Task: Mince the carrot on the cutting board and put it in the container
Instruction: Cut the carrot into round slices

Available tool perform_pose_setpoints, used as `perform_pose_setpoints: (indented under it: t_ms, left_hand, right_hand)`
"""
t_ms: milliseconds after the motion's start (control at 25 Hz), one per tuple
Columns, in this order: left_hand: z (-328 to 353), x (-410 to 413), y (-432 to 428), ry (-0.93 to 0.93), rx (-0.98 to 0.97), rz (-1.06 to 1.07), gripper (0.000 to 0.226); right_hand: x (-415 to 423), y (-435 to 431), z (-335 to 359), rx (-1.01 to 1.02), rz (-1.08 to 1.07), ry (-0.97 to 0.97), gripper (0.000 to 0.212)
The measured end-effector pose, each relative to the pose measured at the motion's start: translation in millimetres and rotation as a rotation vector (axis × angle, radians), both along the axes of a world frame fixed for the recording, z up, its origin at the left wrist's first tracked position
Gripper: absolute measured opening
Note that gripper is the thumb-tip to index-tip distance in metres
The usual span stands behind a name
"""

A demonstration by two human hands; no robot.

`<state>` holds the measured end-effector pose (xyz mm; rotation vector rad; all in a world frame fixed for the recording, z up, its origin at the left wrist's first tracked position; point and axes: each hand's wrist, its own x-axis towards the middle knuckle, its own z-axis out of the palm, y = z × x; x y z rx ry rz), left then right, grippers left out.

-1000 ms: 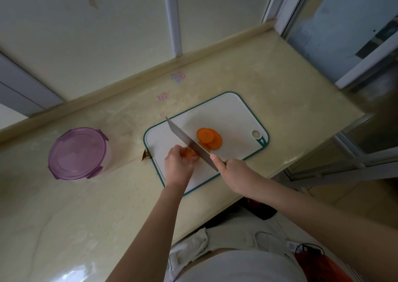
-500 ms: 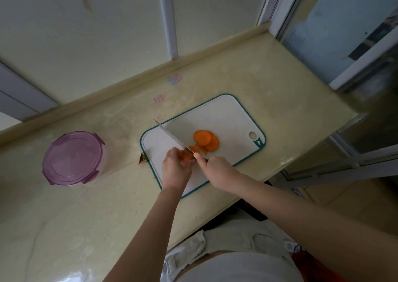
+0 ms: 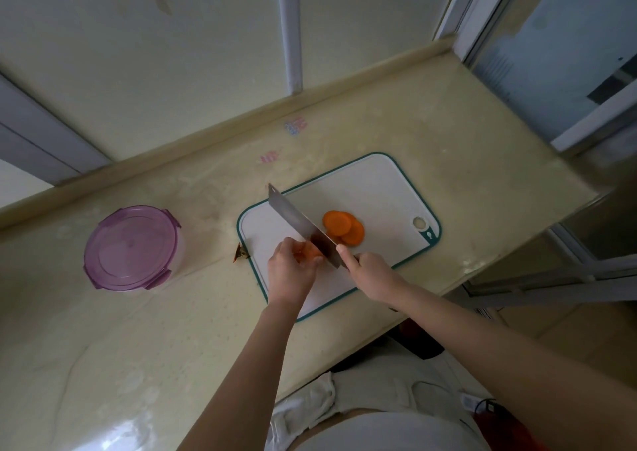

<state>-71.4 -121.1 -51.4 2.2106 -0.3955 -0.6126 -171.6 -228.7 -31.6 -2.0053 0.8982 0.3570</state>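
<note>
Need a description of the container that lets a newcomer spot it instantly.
Start at the beige countertop. Left of the white, teal-edged cutting board, standing apart from it, is the container. Its round, translucent purple lid, clipped shut, sets it apart from everything else there.

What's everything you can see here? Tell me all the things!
counter: one, pale yellow, along the wall.
cutting board: one, white with teal rim, on the counter.
container: one, clear with purple lid on, left of the cutting board.
knife: one, silver, over the cutting board.
carrot slices: a few, orange, overlapping, right of the knife.
carrot piece: one, orange, on the cutting board.
left hand: holds the carrot piece.
right hand: grips the knife.
</note>
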Motion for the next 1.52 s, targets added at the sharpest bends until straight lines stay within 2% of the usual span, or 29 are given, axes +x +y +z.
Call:
perform_pose_setpoints:
  t_ms: [200, 400, 720, 1000, 1520]
  left_hand:
    - [1.3, -0.8, 1.3, 0.005, -0.011, 0.018, 0.028]
    - [6.0, -3.1, 3.2, 0.067, -0.068, 0.069, 0.036]
    - [-2.1, -10.0, 9.0, 0.079, -0.152, 0.038, 0.019]
    - [5.3, -14.9, 4.1, 0.052, -0.109, 0.098, 0.021]
    - [12.1, -9.5, -4.5, 0.016, -0.016, 0.064, 0.016]
  right_hand:
    - [0.0, -21.7, 3.1, -0.026, -0.098, -0.011, 0.061]
    - [-5.0, -19.6, 16.7, 0.047, -0.159, -0.048, 0.059]
    - [-20.5, 5.4, 37.5, 0.070, -0.079, -0.021, 0.059]
    - [-24.6, 14.5, 46.8, 0.070, -0.125, -0.069, 0.057]
    - [-26.9, 23.9, 51.9, 0.010, -0.083, -0.003, 0.054]
